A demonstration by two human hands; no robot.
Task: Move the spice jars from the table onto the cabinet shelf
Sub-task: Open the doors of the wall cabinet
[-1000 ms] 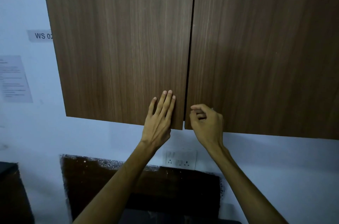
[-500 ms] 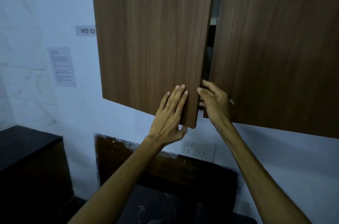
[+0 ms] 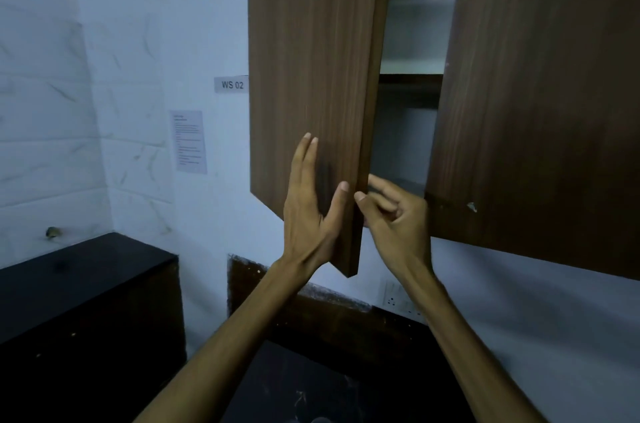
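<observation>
No spice jar is in view. The wall cabinet has two brown wooden doors. Its left door (image 3: 311,58) stands partly swung out, and the right door (image 3: 536,93) is closed. Through the gap I see a dark shelf (image 3: 410,78) with pale space above and below it. My left hand (image 3: 308,214) lies flat on the outer face of the left door near its lower free edge, fingers spread. My right hand (image 3: 398,218) curls around that door's free edge from the inner side, thumb and fingers pinching it.
A black counter (image 3: 69,284) runs along the tiled wall at lower left. A wall socket (image 3: 398,298) sits under the cabinet behind my right forearm. A "WS 02" label (image 3: 232,85) and a printed sheet (image 3: 188,142) hang on the wall left of the cabinet.
The left door has swung from closed to partly open, pulled by my right hand at its edge. My left hand has stayed on its face. The view has shifted left.
</observation>
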